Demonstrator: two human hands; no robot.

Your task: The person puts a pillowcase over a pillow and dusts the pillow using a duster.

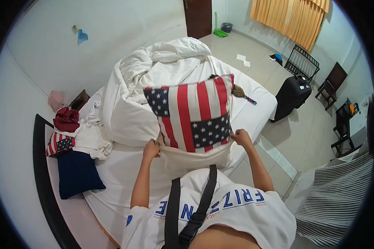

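The middle of the frame is filled by a bed [116,166] with a white sheet, and its upper part is covered by a rumpled white duvet [131,112]. At the right, a black suitcase [293,97] is stood upright beside it. At the centre, a flag-patterned cushion [189,103], striped red and white with starred dark patches, is held up over the bed, pale cloth [195,159] being exposed just below it; which is wrapped around which cannot be told. At the lower left, a navy cushion [79,174] is laid below a bunched maroon cloth [66,120]. The pale cloth is gripped near its upper left edge by the left hand [152,149] and near its upper right edge by the right hand [240,137], the hands being set well apart
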